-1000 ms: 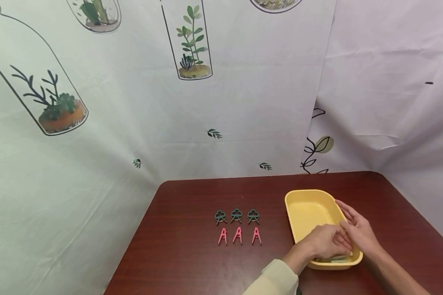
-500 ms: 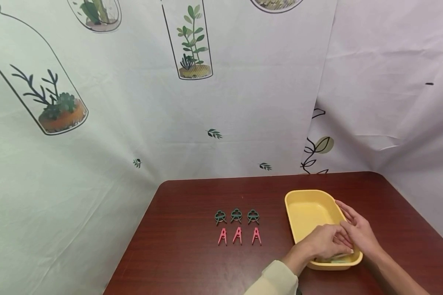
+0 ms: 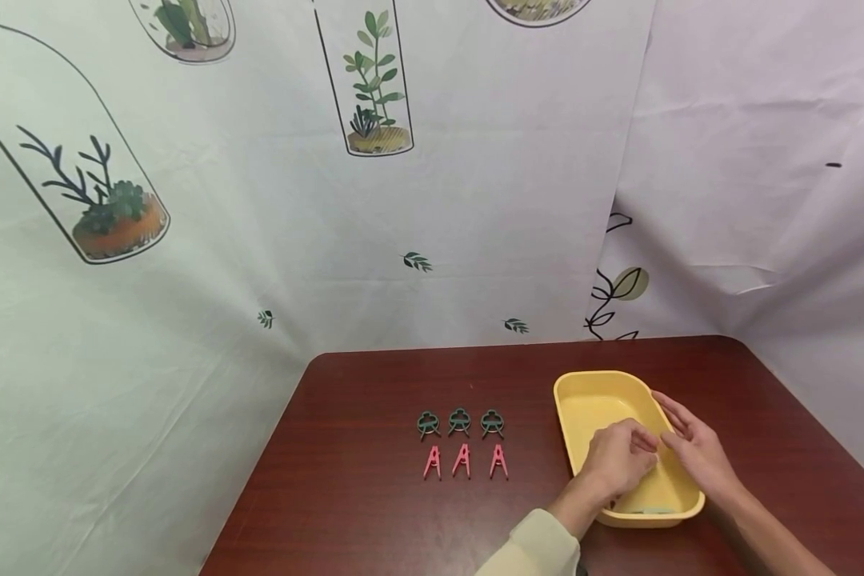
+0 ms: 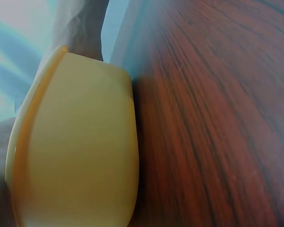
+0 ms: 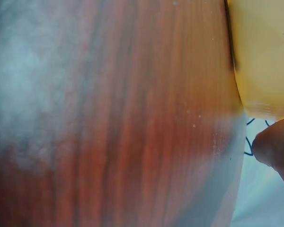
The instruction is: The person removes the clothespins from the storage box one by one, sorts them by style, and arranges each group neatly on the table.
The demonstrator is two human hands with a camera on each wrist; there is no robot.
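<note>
A yellow plastic tray (image 3: 601, 400) stands on the right of the table. My left hand (image 3: 619, 458), coming from the sleeved arm, is over the inside of the tray with its fingers bent. Whether it pinches anything is hidden behind the fingers. My right hand (image 3: 702, 454) grips the tray's right rim, fingers along the outer wall and thumb over the edge. In the tray's near end lies a flat pale green piece (image 3: 654, 510), and a small dark reddish bit (image 3: 612, 504) shows near the left wrist. The left wrist view shows mostly the tray's outer wall (image 4: 80, 142).
Left of the tray, on the dark red wooden table (image 3: 353, 448), three green round-jawed clips (image 3: 459, 422) form a row. Three pink clothespins (image 3: 462, 462) line up below them. A white cloth with printed plants (image 3: 475, 200) hangs behind the table.
My left hand has risen from the tray's near end and moved up and left, uncovering more of the tray floor and the pale green piece. My right hand has stayed on the rim.
</note>
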